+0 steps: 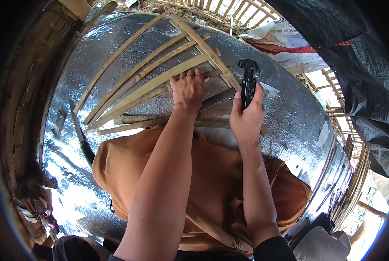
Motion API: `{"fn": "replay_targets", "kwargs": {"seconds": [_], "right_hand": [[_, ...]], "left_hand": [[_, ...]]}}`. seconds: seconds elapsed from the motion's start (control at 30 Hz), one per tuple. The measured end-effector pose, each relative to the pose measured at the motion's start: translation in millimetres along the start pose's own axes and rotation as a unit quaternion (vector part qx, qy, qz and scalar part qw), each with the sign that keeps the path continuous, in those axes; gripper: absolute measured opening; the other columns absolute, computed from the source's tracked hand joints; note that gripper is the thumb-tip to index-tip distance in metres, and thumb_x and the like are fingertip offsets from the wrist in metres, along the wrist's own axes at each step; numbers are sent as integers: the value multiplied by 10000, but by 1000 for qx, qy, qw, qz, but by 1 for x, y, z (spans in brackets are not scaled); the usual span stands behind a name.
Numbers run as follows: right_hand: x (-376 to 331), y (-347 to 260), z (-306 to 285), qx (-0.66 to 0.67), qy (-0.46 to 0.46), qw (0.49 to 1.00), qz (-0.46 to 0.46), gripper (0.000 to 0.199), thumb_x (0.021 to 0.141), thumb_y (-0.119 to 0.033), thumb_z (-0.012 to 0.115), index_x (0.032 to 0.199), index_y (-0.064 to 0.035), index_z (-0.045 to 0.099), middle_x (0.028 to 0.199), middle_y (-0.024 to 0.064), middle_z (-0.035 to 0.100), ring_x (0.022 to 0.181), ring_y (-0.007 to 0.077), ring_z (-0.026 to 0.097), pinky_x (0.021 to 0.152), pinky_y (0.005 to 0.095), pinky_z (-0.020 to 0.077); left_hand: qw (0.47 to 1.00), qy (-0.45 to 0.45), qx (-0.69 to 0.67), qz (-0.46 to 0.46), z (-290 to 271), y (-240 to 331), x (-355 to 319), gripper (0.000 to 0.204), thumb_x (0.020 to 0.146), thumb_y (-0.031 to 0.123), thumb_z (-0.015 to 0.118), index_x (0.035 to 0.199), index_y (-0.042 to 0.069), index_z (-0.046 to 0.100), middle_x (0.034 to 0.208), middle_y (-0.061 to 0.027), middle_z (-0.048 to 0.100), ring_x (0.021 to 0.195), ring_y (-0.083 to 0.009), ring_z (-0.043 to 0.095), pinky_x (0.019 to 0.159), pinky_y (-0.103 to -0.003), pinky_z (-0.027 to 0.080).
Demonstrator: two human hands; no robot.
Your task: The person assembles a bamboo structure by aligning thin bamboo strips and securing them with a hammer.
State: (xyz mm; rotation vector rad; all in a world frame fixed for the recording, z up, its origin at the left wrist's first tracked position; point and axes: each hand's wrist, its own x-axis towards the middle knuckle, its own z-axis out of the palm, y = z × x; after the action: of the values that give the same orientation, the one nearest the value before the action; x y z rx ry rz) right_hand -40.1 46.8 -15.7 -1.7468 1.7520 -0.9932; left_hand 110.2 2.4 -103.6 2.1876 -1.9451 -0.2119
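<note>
In the head view, your left hand [188, 90] rests on the fan of bamboo strips [159, 78], its fingers bent and slightly parted over the strips just below the wide pale one, probably to keep them from sliding; whether your thumb pinches one from beneath, you cannot tell from here. The fan lies in front of your knees on the silvery sheet [296, 119], its near ends gathered toward your left and its far ends spread under or against a slanting cross strip [208, 53], which seems to set their spacing. Your right hand [248, 115] holds the black hammer tool [248, 82] upright beside the cross strip's near end, thumb along one side and fingers wrapped round the other, pressed close, a grip that leaves the head clear above your hand. The curved knife [78, 126] lies off to your left, handle toward the brown cloth [129, 169] over your knees, apparently parked within reach yet apart from your fingers
</note>
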Motion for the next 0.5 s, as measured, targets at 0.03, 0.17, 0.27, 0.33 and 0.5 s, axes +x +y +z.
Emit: {"fn": "replay_targets", "kwargs": {"seconds": [0.03, 0.17, 0.27, 0.33, 0.5], "right_hand": [[0, -2, 1, 35, 38, 998, -31, 420, 952, -105, 564, 1304, 51, 397, 846, 258, 651, 709, 443, 671, 617, 473, 522], [1, 21, 17, -32, 145, 979, -141, 437, 956, -90, 548, 1322, 62, 363, 814, 259, 643, 711, 446, 670, 574, 462, 507], [4, 22, 23, -211, -90, 971, 64, 445, 961, -81, 531, 1335, 53, 331, 792, 267, 640, 751, 464, 667, 578, 483, 499], [4, -2, 11, -110, -46, 991, 66, 446, 963, -94, 524, 1334, 46, 320, 792, 279, 641, 781, 477, 660, 611, 515, 497], [1, 9, 17, -204, -66, 976, 40, 430, 971, -115, 507, 1333, 25, 321, 781, 289, 639, 741, 483, 655, 565, 517, 489]], "left_hand": [[1000, -7, 11, -4, -1, 1, 0, 355, 976, 384, 524, 1208, 120, 571, 1150, -68, 661, 1118, -260, 614, 924, -511, 406], [999, -28, 11, -20, -4, 9, 1, 375, 986, 415, 490, 1205, 124, 578, 1165, -57, 660, 1140, -239, 602, 954, -533, 386], [999, -11, 31, -2, -3, 7, 2, 387, 985, 416, 493, 1207, 112, 579, 1146, -78, 677, 1119, -263, 619, 931, -529, 398], [999, -15, 27, -7, -2, 2, 0, 385, 986, 419, 490, 1203, 114, 579, 1137, -82, 680, 1110, -261, 624, 934, -529, 398], [999, -20, 32, -9, -3, 6, 2, 368, 988, 420, 486, 1176, 116, 575, 1108, -87, 686, 1090, -251, 637, 946, -527, 396]]}}
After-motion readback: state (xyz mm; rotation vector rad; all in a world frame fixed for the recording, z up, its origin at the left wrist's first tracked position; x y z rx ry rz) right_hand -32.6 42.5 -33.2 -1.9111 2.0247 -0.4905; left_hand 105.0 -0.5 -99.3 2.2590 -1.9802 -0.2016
